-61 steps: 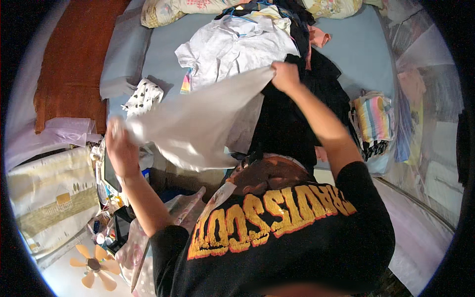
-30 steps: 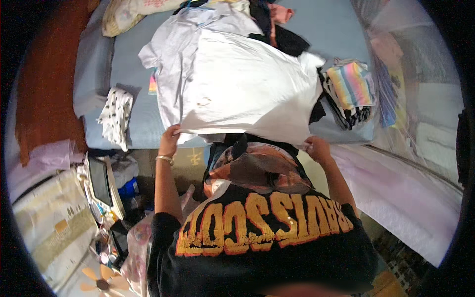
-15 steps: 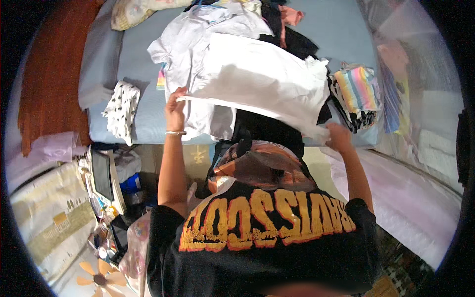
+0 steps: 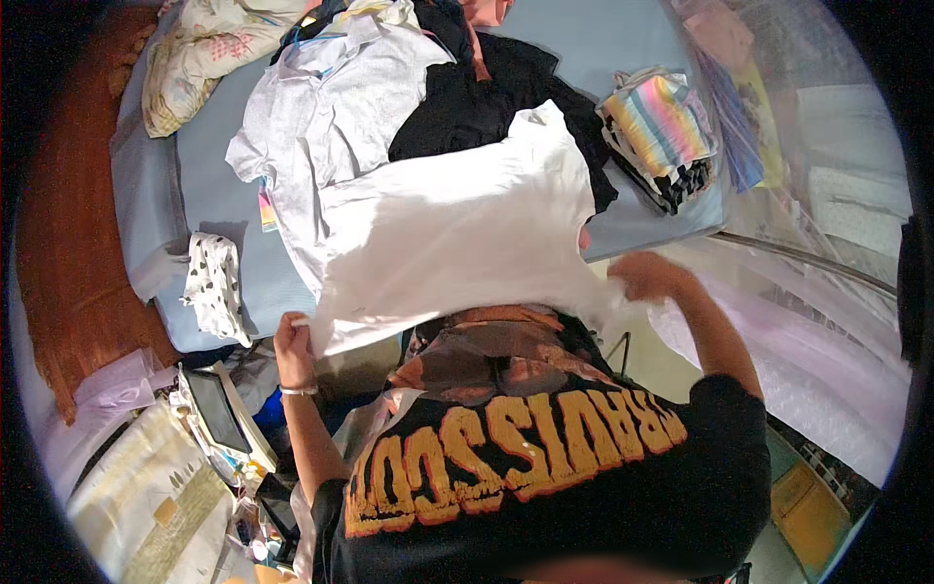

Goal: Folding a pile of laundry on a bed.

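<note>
A white T-shirt point(image 4: 457, 234) stretches between my two hands at the near edge of the bed. My left hand point(image 4: 295, 343) is closed on its lower left corner. Near its lower right corner, my right hand point(image 4: 647, 278) is curled; the cloth there is blurred, but it appears pinched in the fingers. Beneath the shirt's far side lie a pale grey shirt point(image 4: 331, 107), spread out to the left, and a black garment point(image 4: 457, 112). The white cloth covers part of both.
On the blue-grey mattress point(image 4: 209, 165), a folded black-spotted white cloth point(image 4: 214, 282) lies left. A stack of folded clothes with a rainbow-striped one point(image 4: 657, 122) on top sits right. A patterned pillow point(image 4: 209, 58) is far left. Sheer netting point(image 4: 817, 127) hangs at the right.
Both hands have come nearer my body, pulling the white T-shirt's hem back and spreading its cloth wider. The view has shifted, and more of the black garment shows.
</note>
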Demonstrator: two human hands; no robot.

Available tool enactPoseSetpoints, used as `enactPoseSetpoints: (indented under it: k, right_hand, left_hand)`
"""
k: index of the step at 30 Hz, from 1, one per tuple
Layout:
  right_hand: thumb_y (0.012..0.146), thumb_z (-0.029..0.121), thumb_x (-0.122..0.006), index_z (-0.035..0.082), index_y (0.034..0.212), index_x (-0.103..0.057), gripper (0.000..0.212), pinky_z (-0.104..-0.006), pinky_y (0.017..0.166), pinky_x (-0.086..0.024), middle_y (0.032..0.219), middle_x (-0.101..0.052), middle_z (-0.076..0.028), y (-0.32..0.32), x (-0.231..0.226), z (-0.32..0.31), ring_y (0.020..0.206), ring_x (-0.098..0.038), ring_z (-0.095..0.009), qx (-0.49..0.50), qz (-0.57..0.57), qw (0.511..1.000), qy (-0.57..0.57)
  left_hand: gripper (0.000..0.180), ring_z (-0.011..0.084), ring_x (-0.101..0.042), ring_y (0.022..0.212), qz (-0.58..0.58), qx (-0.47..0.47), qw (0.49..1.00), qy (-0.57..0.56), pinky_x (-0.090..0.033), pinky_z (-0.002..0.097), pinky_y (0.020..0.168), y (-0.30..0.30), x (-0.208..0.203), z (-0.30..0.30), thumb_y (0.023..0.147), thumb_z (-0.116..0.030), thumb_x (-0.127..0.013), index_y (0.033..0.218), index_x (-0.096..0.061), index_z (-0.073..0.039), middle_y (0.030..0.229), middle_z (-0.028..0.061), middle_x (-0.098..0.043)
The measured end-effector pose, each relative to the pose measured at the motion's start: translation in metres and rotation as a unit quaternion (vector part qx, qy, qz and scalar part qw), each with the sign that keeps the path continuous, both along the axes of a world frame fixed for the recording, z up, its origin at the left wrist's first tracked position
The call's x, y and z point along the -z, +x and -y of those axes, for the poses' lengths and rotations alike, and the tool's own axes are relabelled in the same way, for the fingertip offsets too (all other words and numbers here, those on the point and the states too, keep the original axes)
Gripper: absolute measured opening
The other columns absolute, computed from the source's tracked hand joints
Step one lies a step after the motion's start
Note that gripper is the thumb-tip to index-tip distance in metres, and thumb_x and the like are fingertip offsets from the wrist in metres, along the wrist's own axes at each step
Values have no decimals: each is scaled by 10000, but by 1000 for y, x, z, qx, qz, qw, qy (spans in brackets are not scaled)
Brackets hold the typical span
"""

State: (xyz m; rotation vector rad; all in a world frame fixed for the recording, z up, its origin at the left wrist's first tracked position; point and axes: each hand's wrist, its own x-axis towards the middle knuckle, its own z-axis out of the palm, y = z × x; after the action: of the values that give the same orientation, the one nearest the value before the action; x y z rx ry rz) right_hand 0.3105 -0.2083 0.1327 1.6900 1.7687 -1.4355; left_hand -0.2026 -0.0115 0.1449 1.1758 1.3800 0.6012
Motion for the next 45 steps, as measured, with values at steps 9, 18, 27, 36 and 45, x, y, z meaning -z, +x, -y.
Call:
enactPoseSetpoints:
  k: [9,18,27,36,45]
  right_hand:
    - [685,296,-611,11,862,-614,335,-351,681,-456,824,-616,-152,82,134,-161,753,-587,-271,400,151,836,344]
    - [539,244,-750,25,1030,-561,570,-318,710,-465,858,-614,-115,51,199,-150,781,-593,-234,525,111,806,248]
    - [662,130,-644,31,826,-618,193,-292,616,-452,697,-595,-103,42,158,-149,637,-573,-184,479,74,839,248]
    - [641,83,-606,9,874,-560,249,-332,669,-454,799,-601,-114,85,210,-151,756,-585,-262,470,97,816,324]
    - [624,161,-687,-12,1003,-560,436,-284,678,-452,893,-616,-82,77,193,-210,772,-566,-142,534,-13,834,140]
  left_hand:
    - [194,139,-517,602,-121,-76,989,-22,-418,265,544,27,172,-126,790,-149,-502,885,-576,2,691,57,-576]
    - [221,184,-570,693,-242,2,970,13,-448,289,652,40,214,-138,722,-156,-600,893,-605,-15,785,100,-619]
    - [125,75,-538,688,-79,110,989,-51,-439,202,623,27,167,-159,727,-28,-618,849,-612,-6,760,23,-610]
    - [160,151,-570,772,-201,165,962,78,-440,245,722,69,176,-194,727,-23,-596,886,-610,-24,806,87,-613]
    - [443,263,-531,915,-242,242,934,101,-421,327,818,74,190,-198,600,-111,-684,1026,-566,-70,953,132,-563]
